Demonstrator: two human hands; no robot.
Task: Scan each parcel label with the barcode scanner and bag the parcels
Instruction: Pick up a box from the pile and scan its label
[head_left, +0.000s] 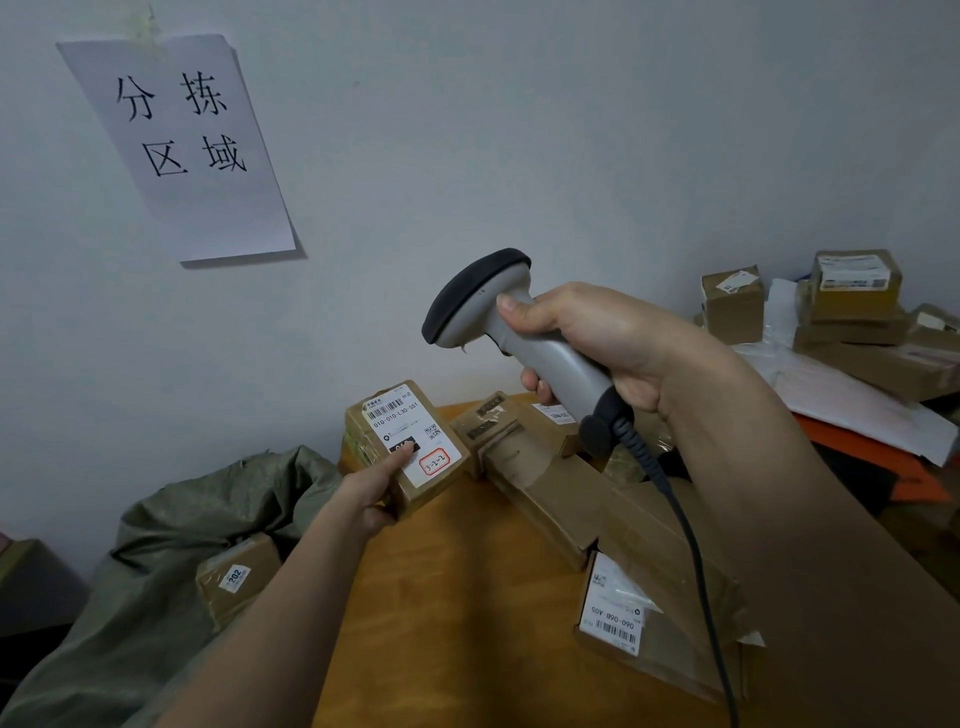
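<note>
In the head view, the right hand (582, 338) grasps the grey handle of the barcode scanner (514, 332), with the thumb lying on top of the handle; the dark head of the scanner points left and down, toward the small parcel (410, 447). The black cable (691, 551) of the scanner runs down from the handle end and is cut off by the lower edge of the frame. The left hand (374, 493) holds the small parcel at its near left corner, the thumb pressed on the white label (410, 431), so part of the print under the thumb is hidden. The parcel is tilted up at the far left edge of the orange-brown surface (457, 597). Whether its lower side touches the surface I cannot tell. On the surface, to the right, lie a long flat carton (550, 499) and a near parcel (660, 629) in clear wrapping with an upside-down label; the right forearm covers a part of them. At the left, below the surface, a green bag (171, 545) stands open, with one parcel (234, 582) inside, partly hidden by the left arm. Far right, a pile of boxes (852, 306) is cut off by the frame edge. A paper sign (182, 140) hangs on the wall.
</note>
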